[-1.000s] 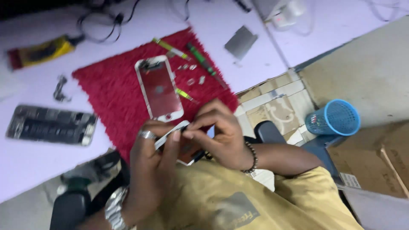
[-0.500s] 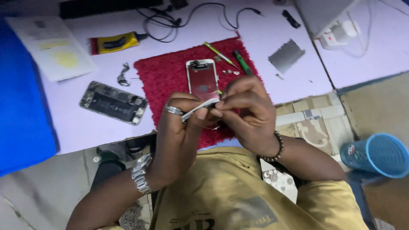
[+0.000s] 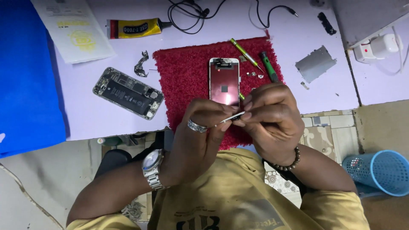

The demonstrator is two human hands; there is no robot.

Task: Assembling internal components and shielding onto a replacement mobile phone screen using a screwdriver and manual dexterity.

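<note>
Both hands meet over the near edge of a red shaggy mat (image 3: 185, 72). My left hand (image 3: 200, 136), with a ring and a wristwatch, and my right hand (image 3: 268, 117), with a bead bracelet, pinch a thin silver strip-like part (image 3: 232, 117) between their fingertips. Just beyond the fingers, a phone screen panel (image 3: 224, 81) lies on the mat with its back side up. Green screwdrivers (image 3: 246, 53) and small loose metal bits lie beside it.
An opened phone body (image 3: 128, 92) with its insides showing lies left of the mat on the pale table. A glue tube (image 3: 134, 28), black cables (image 3: 191, 10), a metal plate (image 3: 315, 64), a white plug adapter (image 3: 377, 46), a blue sheet (image 3: 25, 76) and a blue basket (image 3: 379, 172) surround the area.
The view has shifted, so the mat and table sit more centred. Both hands stay together on the thin part, with little change in grip.
</note>
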